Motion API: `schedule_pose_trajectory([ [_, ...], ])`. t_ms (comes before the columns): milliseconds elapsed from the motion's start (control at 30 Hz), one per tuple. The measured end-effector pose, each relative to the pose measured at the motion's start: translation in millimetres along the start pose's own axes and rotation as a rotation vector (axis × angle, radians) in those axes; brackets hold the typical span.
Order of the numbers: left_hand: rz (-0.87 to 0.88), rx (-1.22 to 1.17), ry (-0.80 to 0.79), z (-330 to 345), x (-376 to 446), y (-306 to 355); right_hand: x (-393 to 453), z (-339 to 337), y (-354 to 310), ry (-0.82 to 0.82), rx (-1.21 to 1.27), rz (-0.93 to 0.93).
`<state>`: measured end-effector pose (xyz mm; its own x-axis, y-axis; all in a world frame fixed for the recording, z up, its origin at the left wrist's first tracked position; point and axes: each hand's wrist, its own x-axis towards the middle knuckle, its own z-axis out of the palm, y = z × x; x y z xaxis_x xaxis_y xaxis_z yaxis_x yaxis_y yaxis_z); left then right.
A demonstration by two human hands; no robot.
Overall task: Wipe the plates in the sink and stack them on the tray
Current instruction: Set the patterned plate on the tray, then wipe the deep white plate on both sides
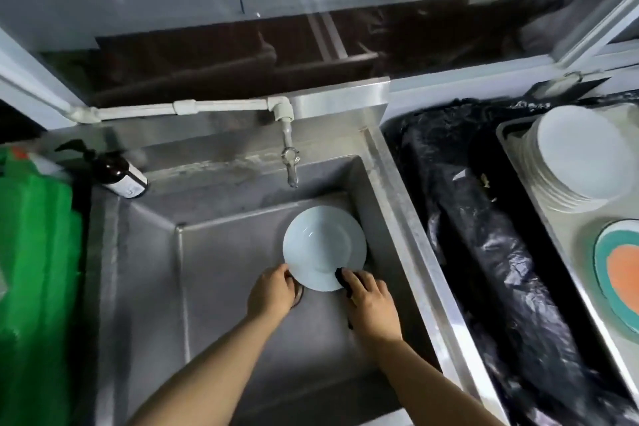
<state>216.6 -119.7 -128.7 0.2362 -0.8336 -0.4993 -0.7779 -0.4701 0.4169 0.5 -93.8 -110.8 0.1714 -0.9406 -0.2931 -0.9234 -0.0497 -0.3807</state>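
A white deep plate (323,245) is held over the steel sink (214,287), below the tap. My left hand (271,292) grips the plate's near-left rim. My right hand (371,304) holds a dark cloth (344,282) and presses it against the plate's near-right rim. On the metal tray (567,239) at the far right stands a stack of white plates (579,157). Nearer on that tray lies a plate with a teal rim and an orange centre (620,275).
A tap (290,162) hangs from a white pipe over the sink's back wall. A dark pump bottle (119,175) lies at the sink's back left. A green object (38,252) fills the left side. A bin lined with a black bag (494,252) sits between sink and tray.
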Motion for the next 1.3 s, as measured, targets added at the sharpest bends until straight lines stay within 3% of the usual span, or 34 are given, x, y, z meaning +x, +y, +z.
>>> schedule_pose_trajectory([
  [400, -0.567, -0.965, -0.185, 117, 88, -34, 20, 87, 27, -0.118, 0.058, 0.178],
  [567, -0.673, -1.295, -0.129, 134, 98, -24, 24, 94, 31, -0.099, 0.1, 0.199],
  [667, -0.661, -1.437, -0.183, 128, 101, -15, 28, 91, 35, -0.098, 0.14, 0.219],
  [900, -0.601, -1.476, -0.218, 113, 97, -12, 30, 72, 37, -0.076, 0.269, 0.246],
  [1100, -0.639, -1.457, -0.148, 94, 55, -19, 33, 36, 24, -0.061, 0.398, 0.235],
  [1300, -0.568, -1.155, 0.003, 59, 4, -24, 23, -4, 4, -0.075, 0.424, 0.147],
])
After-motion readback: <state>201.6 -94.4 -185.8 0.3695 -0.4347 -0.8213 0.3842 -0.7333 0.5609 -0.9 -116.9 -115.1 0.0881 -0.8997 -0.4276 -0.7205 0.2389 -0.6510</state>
